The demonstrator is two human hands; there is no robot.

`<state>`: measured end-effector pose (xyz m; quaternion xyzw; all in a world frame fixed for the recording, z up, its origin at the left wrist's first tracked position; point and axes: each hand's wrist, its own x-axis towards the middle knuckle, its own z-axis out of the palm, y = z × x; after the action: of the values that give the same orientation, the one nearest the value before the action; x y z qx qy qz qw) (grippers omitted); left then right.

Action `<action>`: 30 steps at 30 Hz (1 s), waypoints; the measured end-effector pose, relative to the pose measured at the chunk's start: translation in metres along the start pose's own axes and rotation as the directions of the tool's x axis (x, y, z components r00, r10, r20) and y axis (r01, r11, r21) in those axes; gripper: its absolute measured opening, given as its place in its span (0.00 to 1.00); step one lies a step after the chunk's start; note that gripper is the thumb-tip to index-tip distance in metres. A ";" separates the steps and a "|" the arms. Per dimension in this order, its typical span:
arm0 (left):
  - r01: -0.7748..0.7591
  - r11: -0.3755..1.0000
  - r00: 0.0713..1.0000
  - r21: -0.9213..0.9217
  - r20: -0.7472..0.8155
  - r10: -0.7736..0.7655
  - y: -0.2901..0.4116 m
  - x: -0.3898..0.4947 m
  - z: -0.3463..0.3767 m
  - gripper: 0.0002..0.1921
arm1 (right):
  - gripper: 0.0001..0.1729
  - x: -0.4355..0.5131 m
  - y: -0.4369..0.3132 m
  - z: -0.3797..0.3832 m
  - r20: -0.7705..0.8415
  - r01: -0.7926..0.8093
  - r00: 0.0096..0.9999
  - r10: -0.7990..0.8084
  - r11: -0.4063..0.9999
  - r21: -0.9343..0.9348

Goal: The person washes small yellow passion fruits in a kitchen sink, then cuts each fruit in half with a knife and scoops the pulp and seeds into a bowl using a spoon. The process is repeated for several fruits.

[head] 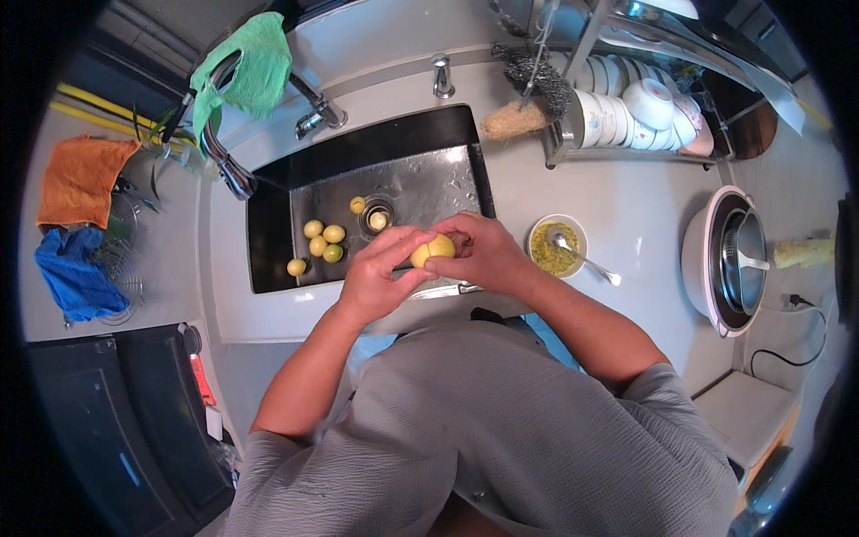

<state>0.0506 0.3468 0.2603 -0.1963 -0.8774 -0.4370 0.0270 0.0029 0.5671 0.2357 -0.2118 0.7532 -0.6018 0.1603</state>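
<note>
Between my left hand point(382, 272) and my right hand point(486, 252) is a yellow passion fruit point(429, 252) with a dark split line across its rind. Both hands grip it by the fingertips above the front edge of the sink. Below them, a knife point(439, 291) lies along that edge, partly hidden by my hands. Several more passion fruits point(318, 246), one of them greenish, rest in the dark sink point(416, 174). A pale piece point(378, 220) sits in the drain. Right of my right hand, a white bowl point(584, 235) holds yellow seedy pulp point(551, 252) and a metal spoon point(577, 254).
A faucet point(321, 119) with a green cloth point(251, 67) hanging nearby rises behind the sink. A rack of bowls point(604, 121) stands at the back right, beside a loofah scrubber point(513, 119). Nested basins point(701, 262) are at far right; orange point(87, 178) and blue cloths point(77, 275) at left.
</note>
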 end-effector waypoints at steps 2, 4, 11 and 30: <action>0.042 0.996 0.999 -0.077 -0.021 -0.043 0.003 0.005 0.006 0.26 | 0.25 -0.001 0.009 -0.009 0.015 -0.018 1.000 0.016 0.992 0.128; 0.127 0.968 0.990 -0.215 -0.028 -0.136 0.006 0.010 0.011 0.24 | 0.23 0.000 0.014 -0.017 0.042 -0.072 0.997 0.063 0.953 0.293; 0.207 0.877 0.978 -0.435 0.053 -0.204 0.013 0.037 0.037 0.22 | 0.20 -0.015 0.011 -0.066 0.081 -0.227 0.973 0.217 0.822 0.523; 0.505 -0.060 0.847 -0.861 0.507 -0.157 0.009 0.085 0.141 0.28 | 0.25 -0.107 0.041 -0.147 -0.055 -0.175 0.940 0.337 0.612 0.771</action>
<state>-0.0068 0.4884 0.1994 0.0092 -0.3431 -0.8775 -0.3349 0.0166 0.7530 0.2277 0.0445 0.4679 -0.8483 0.2440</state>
